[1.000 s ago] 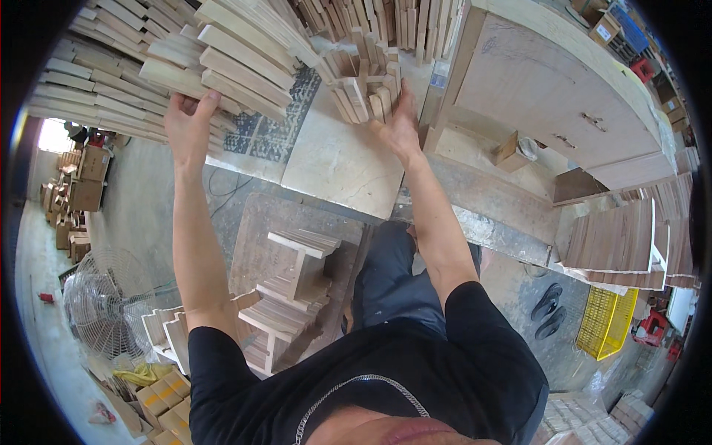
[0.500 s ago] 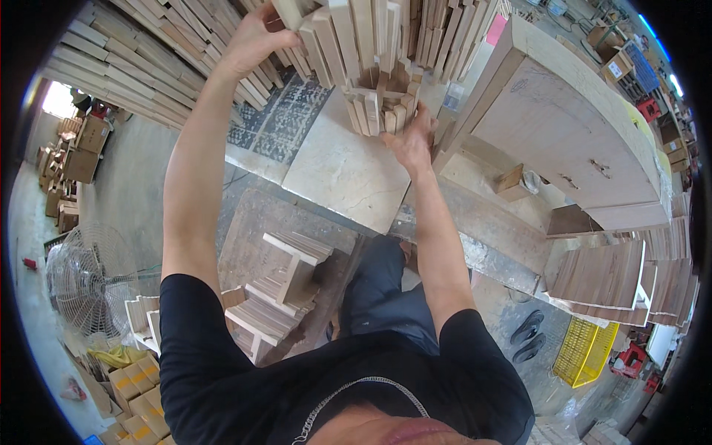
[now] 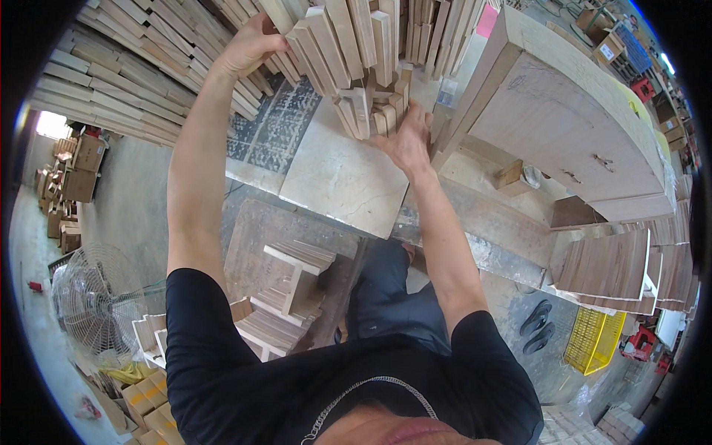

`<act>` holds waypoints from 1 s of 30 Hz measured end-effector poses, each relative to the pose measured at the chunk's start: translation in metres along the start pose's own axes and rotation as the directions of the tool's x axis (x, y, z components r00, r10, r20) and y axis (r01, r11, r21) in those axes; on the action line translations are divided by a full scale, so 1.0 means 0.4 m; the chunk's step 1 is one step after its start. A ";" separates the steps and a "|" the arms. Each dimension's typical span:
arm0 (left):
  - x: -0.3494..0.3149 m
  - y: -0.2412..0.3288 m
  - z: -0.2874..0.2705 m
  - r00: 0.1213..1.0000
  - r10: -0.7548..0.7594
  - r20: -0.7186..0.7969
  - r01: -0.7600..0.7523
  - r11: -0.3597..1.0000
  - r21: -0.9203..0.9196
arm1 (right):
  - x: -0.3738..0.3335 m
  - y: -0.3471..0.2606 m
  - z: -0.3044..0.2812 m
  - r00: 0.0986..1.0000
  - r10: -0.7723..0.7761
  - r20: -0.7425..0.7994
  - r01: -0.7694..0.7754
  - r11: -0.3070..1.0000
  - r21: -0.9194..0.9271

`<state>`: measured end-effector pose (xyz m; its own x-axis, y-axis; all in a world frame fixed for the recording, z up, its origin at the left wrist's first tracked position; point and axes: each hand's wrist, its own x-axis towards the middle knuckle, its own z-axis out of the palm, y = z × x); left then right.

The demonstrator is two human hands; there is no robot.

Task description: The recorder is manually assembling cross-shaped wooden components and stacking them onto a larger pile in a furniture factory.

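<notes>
At the far side of the pale bench slab (image 3: 345,182), a cluster of long light wooden strips (image 3: 324,50) stands on end. My left hand (image 3: 252,50) reaches to its left side, thumb against the strips and fingers curled by their upper part, partly hidden. Lower down, my right hand (image 3: 409,141) is wrapped round the near right side of a group of shorter wooden strips (image 3: 380,113). Its thumb lies along their near face, while the other fingers press at the right. The short strips stand close together at the foot of the long ones.
More stacked strips (image 3: 130,67) fill the far left. A large curved wooden panel (image 3: 549,126) stands to the right. Below the bench are stacked wooden pieces (image 3: 293,297). A wire-cage fan (image 3: 96,297) is at left, a yellow basket (image 3: 593,343) at right.
The short strips stand closer together, with a smaller gap among them. My right hand has shifted slightly with them. My left hand stays by the long strips; the whole view has shifted a little.
</notes>
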<state>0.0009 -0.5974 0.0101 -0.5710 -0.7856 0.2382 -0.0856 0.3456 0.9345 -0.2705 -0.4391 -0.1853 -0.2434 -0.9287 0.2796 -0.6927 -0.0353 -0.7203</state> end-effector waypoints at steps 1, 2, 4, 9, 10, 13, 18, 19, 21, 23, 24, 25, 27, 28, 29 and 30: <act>0.003 0.005 -0.010 0.999 -0.044 0.031 0.042 0.997 0.066 | -0.002 -0.007 -0.009 1.000 0.003 0.004 -0.003 1.000 0.001; 0.003 0.004 -0.025 0.994 -0.089 0.056 0.081 0.988 0.134 | -0.004 -0.028 -0.029 1.000 -0.020 0.005 0.020 0.999 0.025; -0.002 -0.017 -0.059 0.997 -0.070 0.026 0.066 0.989 0.133 | -0.007 -0.040 -0.033 0.999 -0.046 0.011 0.045 0.998 0.052; 0.006 -0.047 -0.037 0.999 0.020 -0.027 -0.018 0.997 0.077 | -0.007 -0.023 -0.025 0.997 -0.067 -0.047 0.071 0.992 0.101; 0.007 -0.043 -0.037 1.000 0.004 -0.027 -0.001 0.995 0.100 | -0.011 -0.020 -0.028 0.997 -0.065 -0.046 0.069 0.993 0.101; 0.001 -0.040 -0.068 1.000 0.001 -0.019 0.001 0.991 0.137 | -0.009 -0.049 -0.047 0.998 -0.054 -0.036 0.061 0.970 0.237; 0.004 -0.059 -0.067 0.999 -0.050 -0.021 0.051 0.996 0.072 | 0.002 -0.051 -0.063 0.997 -0.069 -0.041 0.075 0.982 0.172; 0.002 -0.059 -0.065 0.999 -0.030 -0.015 0.031 0.998 0.054 | 0.002 -0.048 -0.061 0.997 -0.071 -0.042 0.077 0.982 0.172; -0.004 -0.058 -0.057 1.000 -0.016 -0.010 0.016 0.999 0.034 | -0.006 -0.045 -0.056 0.998 -0.057 -0.025 0.061 0.974 0.216; -0.005 -0.052 -0.057 1.000 0.004 0.020 -0.005 1.000 0.021 | 0.003 -0.049 -0.050 0.997 -0.068 -0.043 0.076 0.973 0.217; -0.011 -0.062 -0.066 1.000 0.004 0.017 -0.004 1.000 0.026 | 0.007 -0.055 -0.048 0.995 -0.079 -0.063 0.091 0.972 0.218; -0.018 -0.079 -0.076 1.000 0.012 0.018 -0.011 0.999 -0.032 | 0.005 -0.059 -0.048 0.995 -0.082 -0.063 0.094 0.970 0.223; -0.016 -0.070 -0.046 0.999 0.019 0.033 -0.016 0.995 -0.100 | -0.001 -0.050 -0.051 0.996 -0.060 -0.061 0.071 0.978 0.198; -0.020 -0.065 -0.031 0.998 -0.001 0.069 0.012 0.987 -0.159 | 0.000 -0.045 -0.052 0.996 -0.054 -0.064 0.066 0.978 0.196; -0.026 -0.049 -0.019 0.995 -0.020 0.100 0.041 0.976 -0.212 | 0.000 -0.048 -0.054 0.997 -0.060 -0.058 0.071 0.975 0.212; -0.023 -0.053 -0.027 0.994 -0.022 0.104 0.043 0.977 -0.211 | -0.001 -0.049 -0.055 0.997 -0.065 -0.053 0.075 0.971 0.226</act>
<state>0.0167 -0.6030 -0.0092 -0.6505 -0.7355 0.1892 0.0637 0.1953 0.9787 -0.2716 -0.4300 -0.1574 -0.2335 -0.9038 0.3587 -0.5376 -0.1874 -0.8221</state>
